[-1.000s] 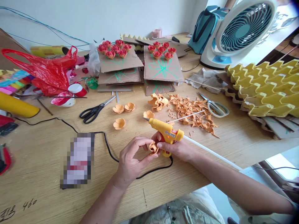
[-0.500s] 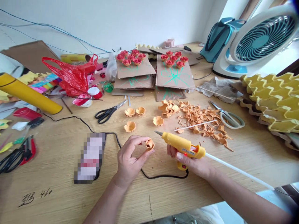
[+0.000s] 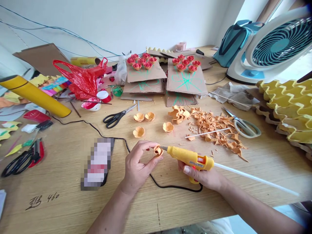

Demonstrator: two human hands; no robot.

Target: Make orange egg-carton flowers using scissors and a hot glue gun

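Between thumb and fingers, my left hand (image 3: 140,164) pinches a small orange paper-pulp flower (image 3: 158,151) with a curled piece inside its cup. My right hand (image 3: 202,175) grips a yellow hot glue gun (image 3: 190,157), whose metal nozzle meets the flower's upper right rim. Out of the gun's back runs a long white glue stick (image 3: 255,178). Past my hands lie several loose orange petal cups, among them one cup (image 3: 168,127) set apart on the right. A heap of orange scraps (image 3: 214,126) spreads to their right.
Black scissors (image 3: 118,117) lie left of the cups, pale-handled scissors (image 3: 243,125) by the scraps. A phone (image 3: 97,164) rests left of my hand, near the black cord (image 3: 175,187). Red flowers stand on cardboard (image 3: 186,81) behind. Yellow egg trays (image 3: 287,110) and a fan (image 3: 280,48) are at right.
The glue gun has come left and its nozzle now reaches the flower, where before there was a gap. The whole view has shifted slightly, so the table's things sit further right.
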